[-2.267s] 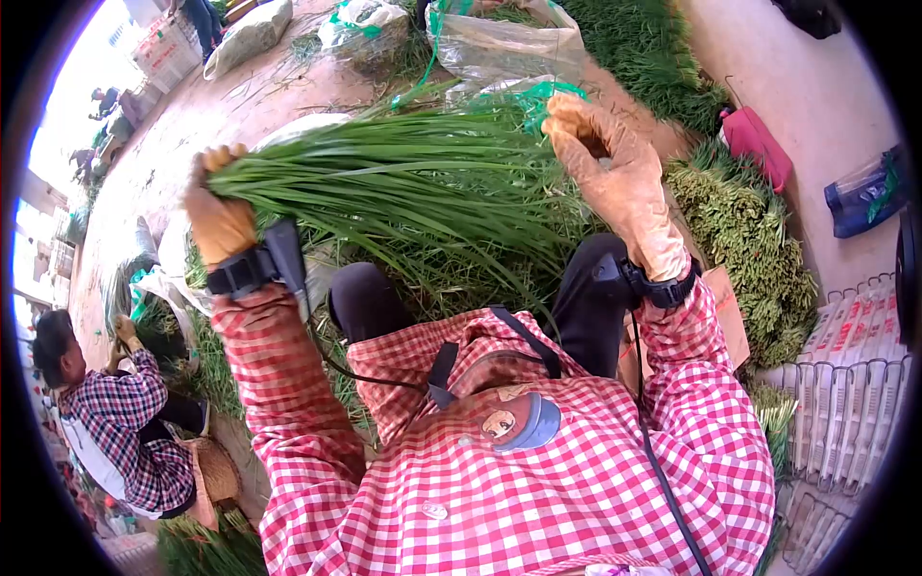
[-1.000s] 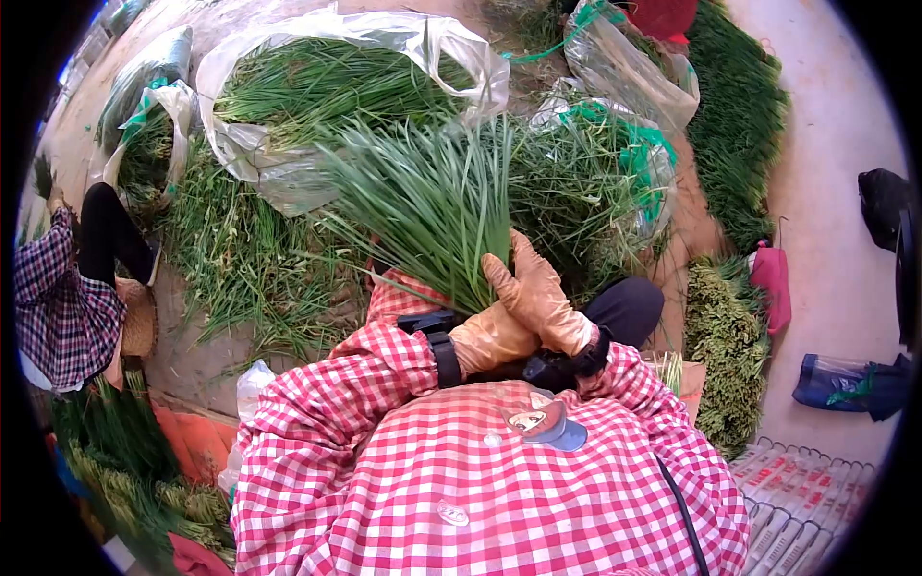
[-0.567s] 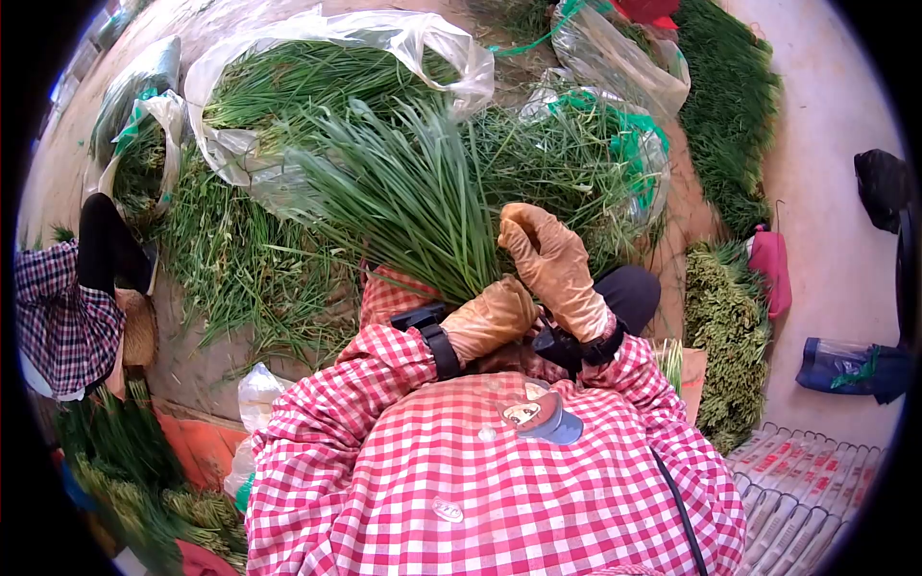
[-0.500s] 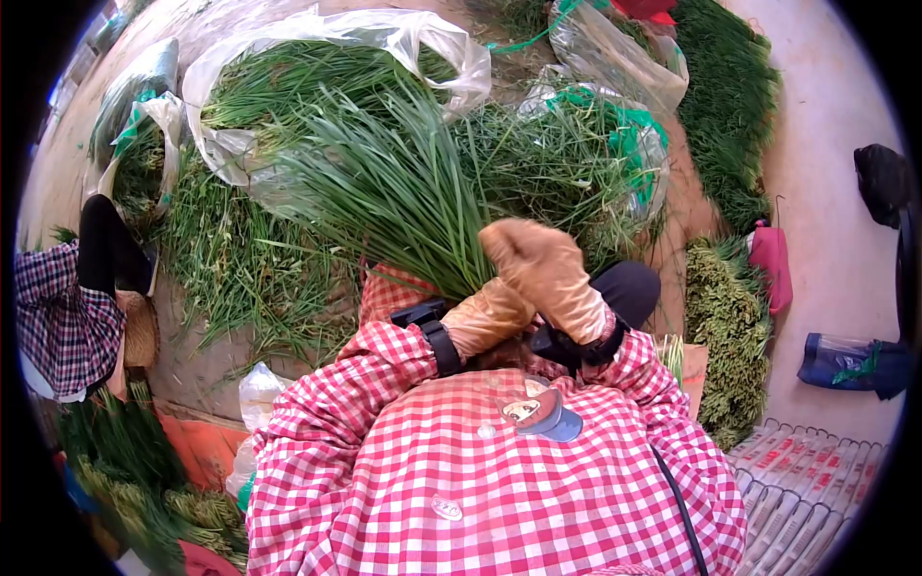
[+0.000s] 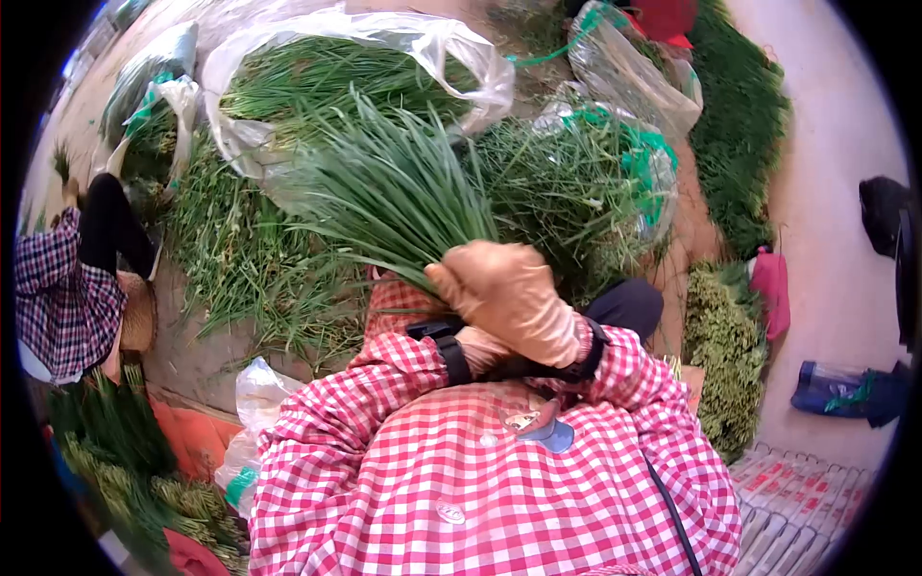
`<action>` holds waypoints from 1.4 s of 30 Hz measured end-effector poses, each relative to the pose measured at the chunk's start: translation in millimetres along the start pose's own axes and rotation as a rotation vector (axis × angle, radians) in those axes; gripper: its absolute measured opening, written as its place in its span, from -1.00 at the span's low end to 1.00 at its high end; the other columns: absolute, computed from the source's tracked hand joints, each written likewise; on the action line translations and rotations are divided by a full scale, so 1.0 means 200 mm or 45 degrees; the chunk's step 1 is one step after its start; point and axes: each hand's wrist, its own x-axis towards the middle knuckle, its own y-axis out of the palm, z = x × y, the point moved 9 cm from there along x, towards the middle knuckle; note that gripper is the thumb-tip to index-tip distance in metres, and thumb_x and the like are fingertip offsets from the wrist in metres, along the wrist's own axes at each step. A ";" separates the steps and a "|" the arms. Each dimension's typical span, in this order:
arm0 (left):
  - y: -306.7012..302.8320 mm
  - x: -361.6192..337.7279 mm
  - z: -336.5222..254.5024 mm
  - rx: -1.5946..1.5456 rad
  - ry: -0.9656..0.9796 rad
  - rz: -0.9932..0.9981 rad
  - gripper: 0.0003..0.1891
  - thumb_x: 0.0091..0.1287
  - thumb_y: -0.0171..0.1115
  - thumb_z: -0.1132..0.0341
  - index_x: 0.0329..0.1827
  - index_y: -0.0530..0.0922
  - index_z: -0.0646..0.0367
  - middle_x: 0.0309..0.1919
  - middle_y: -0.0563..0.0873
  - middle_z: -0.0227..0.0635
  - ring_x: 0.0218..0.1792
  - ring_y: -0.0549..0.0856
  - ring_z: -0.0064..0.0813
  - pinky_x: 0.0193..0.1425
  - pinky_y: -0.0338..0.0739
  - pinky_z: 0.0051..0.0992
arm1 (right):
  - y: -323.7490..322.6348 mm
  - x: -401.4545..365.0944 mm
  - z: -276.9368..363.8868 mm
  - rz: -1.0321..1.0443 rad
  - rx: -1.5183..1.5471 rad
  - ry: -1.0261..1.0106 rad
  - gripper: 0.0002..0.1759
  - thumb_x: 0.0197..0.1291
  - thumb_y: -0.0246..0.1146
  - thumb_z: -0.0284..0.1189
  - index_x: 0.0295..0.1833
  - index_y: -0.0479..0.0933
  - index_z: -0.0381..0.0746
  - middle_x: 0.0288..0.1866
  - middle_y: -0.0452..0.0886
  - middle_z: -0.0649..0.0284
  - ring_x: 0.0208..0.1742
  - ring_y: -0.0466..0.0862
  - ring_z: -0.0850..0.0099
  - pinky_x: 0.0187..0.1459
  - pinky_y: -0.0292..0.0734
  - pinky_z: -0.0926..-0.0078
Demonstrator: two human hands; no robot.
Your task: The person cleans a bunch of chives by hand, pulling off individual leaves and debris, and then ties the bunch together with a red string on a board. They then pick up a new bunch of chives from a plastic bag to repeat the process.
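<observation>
A fanned bunch of garlic chives (image 5: 403,192), long green flat leaves, points up and away from me. My right hand (image 5: 509,298), in a tan glove, is closed around the lower part of the bunch. Below and behind it, my left hand (image 5: 482,348), also gloved, is at the stalk ends; its fingers are mostly hidden by my right hand. Both wrists wear black straps. Beyond the bunch, more chives lie in an open clear plastic bag (image 5: 499,82).
Loose chives (image 5: 259,259) are heaped on the floor ahead, with another tangled pile (image 5: 567,192) at right. Stacked bunches (image 5: 725,355) line the right side beside a pink bag (image 5: 769,293). A co-worker in a checked sleeve (image 5: 72,317) sits at left. A metal rack (image 5: 807,499) stands lower right.
My right hand has moved left and down over the bunch, closing around its base and covering more of my left hand. At left, the co-worker's hand has lifted a small bunch.
</observation>
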 end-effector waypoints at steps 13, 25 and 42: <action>0.07 0.03 -0.06 1.573 0.216 -0.027 -0.37 0.30 0.07 0.41 0.45 0.12 0.20 0.42 0.26 -0.19 0.44 0.21 -0.36 0.50 0.07 -0.45 | 0.08 -0.07 -0.45 0.081 -0.114 0.601 -0.61 0.09 0.28 -0.11 -0.48 0.54 -0.24 -0.55 0.57 0.08 -0.45 0.60 0.05 -0.39 0.48 0.16; 0.14 0.06 -0.10 1.941 0.158 -0.074 -0.50 0.43 0.02 0.36 0.42 0.19 0.18 0.37 0.31 -0.16 0.38 0.30 -0.33 0.47 0.13 -0.48 | -0.03 -0.06 -0.37 -0.253 -0.192 0.155 -0.57 0.10 0.30 -0.26 0.08 0.46 -0.16 -0.38 0.52 0.11 -0.37 0.57 0.08 -0.33 0.49 0.20; 0.83 -0.03 -0.97 3.044 1.201 -0.166 -0.82 0.18 0.09 0.38 -0.17 0.53 0.19 -0.40 0.57 -0.32 -0.39 0.59 -0.35 -0.29 0.52 -0.34 | -0.38 -0.04 -0.69 -0.247 0.380 0.637 -0.55 0.20 0.33 -0.15 0.11 0.55 -0.18 -0.52 0.52 0.30 -0.52 0.52 0.54 -0.39 0.49 0.54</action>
